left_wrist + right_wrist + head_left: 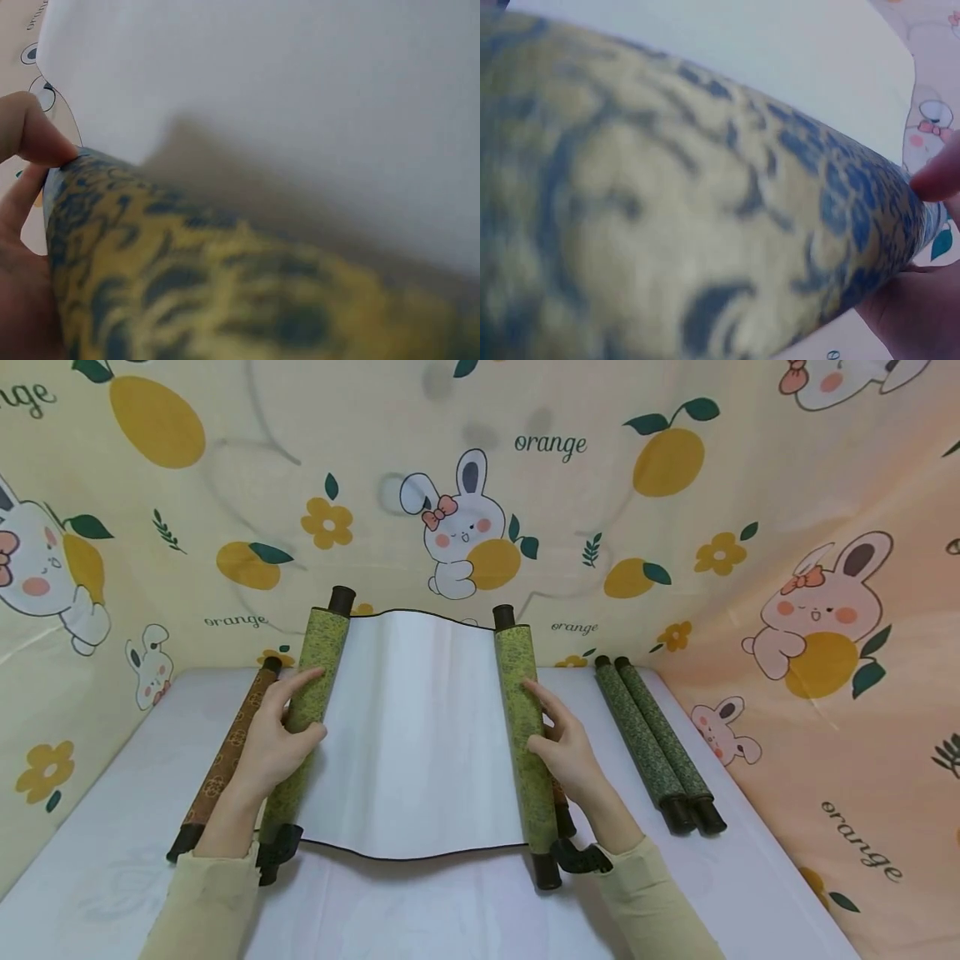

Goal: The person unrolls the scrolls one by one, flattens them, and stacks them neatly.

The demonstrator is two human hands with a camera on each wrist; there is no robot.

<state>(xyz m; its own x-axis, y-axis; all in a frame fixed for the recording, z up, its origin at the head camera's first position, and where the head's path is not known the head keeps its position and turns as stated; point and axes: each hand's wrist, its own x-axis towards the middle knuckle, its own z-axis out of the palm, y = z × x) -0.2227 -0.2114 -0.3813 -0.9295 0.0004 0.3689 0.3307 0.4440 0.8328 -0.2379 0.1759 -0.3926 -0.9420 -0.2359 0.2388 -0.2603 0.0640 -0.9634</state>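
Note:
A hanging scroll with a white sheet and yellow-green patterned rolls stands partly unrolled, tilted, between both hands. Black knobs cap its rolls. My left hand grips the left roll, thumb on the near side and fingers behind. On the other side, my right hand holds the right roll between thumb and fingers. Close up in the left wrist view, the roll's blue-and-yellow pattern lies beside the left thumb and fingers. The right wrist view has the patterned roll pinched at its far end.
A brown patterned roll lies on the white table at left, partly behind the left forearm. Another brown roll shows behind the right hand. Two dark green rolls lie side by side at right. A printed cloth hangs behind.

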